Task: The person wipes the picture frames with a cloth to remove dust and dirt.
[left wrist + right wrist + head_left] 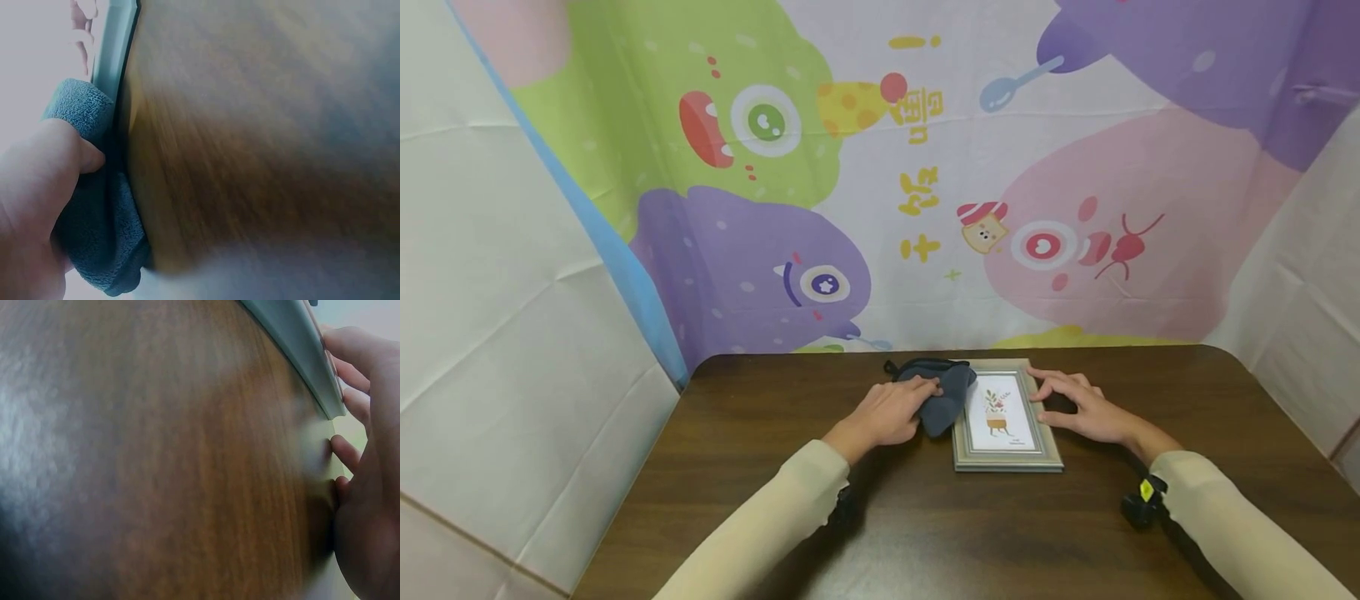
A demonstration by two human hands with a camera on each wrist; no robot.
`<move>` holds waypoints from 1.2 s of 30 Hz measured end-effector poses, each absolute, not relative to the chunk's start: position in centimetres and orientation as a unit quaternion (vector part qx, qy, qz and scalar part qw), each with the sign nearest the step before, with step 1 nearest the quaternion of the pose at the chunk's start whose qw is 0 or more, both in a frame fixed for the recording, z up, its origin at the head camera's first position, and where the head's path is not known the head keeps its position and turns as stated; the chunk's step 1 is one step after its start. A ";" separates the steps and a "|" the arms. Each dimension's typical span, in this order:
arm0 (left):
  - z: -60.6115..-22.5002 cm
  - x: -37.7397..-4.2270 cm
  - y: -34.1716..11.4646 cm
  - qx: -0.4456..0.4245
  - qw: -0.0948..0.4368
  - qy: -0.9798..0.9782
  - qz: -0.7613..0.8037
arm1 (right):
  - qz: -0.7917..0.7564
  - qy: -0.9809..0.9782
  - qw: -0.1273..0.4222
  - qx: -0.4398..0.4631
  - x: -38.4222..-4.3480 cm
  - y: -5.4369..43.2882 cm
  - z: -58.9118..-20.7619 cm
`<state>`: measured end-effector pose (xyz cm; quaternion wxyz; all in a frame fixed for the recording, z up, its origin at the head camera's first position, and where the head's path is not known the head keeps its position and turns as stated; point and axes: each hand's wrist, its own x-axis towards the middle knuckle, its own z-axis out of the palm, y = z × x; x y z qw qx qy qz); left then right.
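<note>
A picture frame (1008,462) with a silvery moulding and a potted-plant print lies flat on the brown table. My left hand (889,412) grips a dark grey-blue cloth (946,404) that overlaps the frame's upper left side. In the left wrist view, the thumb presses the fuzzy cloth (103,231) close beside the frame's edge (114,47). At the opposite side, my right hand (1088,410) touches the frame's right border with spread, bent fingers and thumb. The right wrist view has fingertips (334,340) along the frame's rim (294,353), with the lower fingers beyond its corner.
The brown wooden table (985,533) extends around the frame on all sides. Behind it hangs a curtain (925,292) with cartoon monsters, and pale fabric panels (497,292) stand at left and right. A black wrist device (1141,504) sits by the right sleeve.
</note>
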<state>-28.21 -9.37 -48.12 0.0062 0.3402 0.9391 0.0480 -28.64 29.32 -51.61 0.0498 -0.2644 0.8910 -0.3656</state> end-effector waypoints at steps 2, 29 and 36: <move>-49.6 -29.5 -9.7 0.345 -0.010 0.938 0.041 | -0.366 0.891 0.050 -0.264 -28.7 29.3 -51.5; -52.1 -32.0 -10.4 0.351 -0.001 0.934 0.058 | -0.368 0.890 0.050 -0.265 -28.6 29.1 -51.6; -47.1 -28.4 -9.5 0.336 0.040 0.939 0.053 | -0.370 0.889 0.051 -0.266 -28.6 29.3 -51.7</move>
